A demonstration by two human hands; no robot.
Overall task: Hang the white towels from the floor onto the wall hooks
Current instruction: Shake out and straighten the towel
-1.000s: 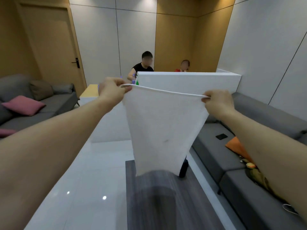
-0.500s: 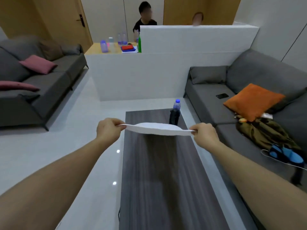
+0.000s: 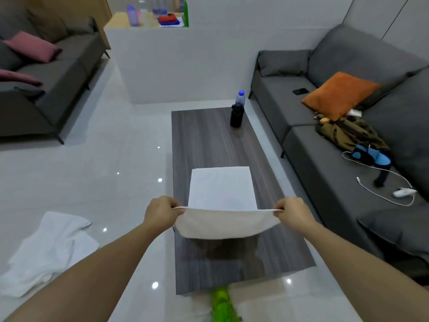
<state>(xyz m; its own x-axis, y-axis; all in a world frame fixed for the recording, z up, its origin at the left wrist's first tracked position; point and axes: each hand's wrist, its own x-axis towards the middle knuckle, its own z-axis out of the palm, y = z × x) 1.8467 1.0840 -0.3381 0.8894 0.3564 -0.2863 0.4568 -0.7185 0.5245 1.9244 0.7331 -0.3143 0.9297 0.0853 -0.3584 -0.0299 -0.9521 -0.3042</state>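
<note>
A white towel (image 3: 222,189) is stretched between my two hands over the dark wooden coffee table (image 3: 209,135). Its far half lies flat on the tabletop, and its near part sags toward me in a fold. My left hand (image 3: 160,213) pinches the towel's left corner. My right hand (image 3: 291,211) pinches the right corner. More white towels (image 3: 51,249) lie crumpled on the shiny floor to the left of the table. No wall hooks are in view.
A dark bottle (image 3: 236,116) and a clear water bottle (image 3: 240,98) stand at the table's far end. Grey sofas flank the table: the right sofa (image 3: 325,163) holds an orange cushion, clothes and cables. A white partition (image 3: 185,63) stands beyond.
My view tipped downward. Both hands lowered the towel from held up in front of me to the table, where its far half now lies flat.
</note>
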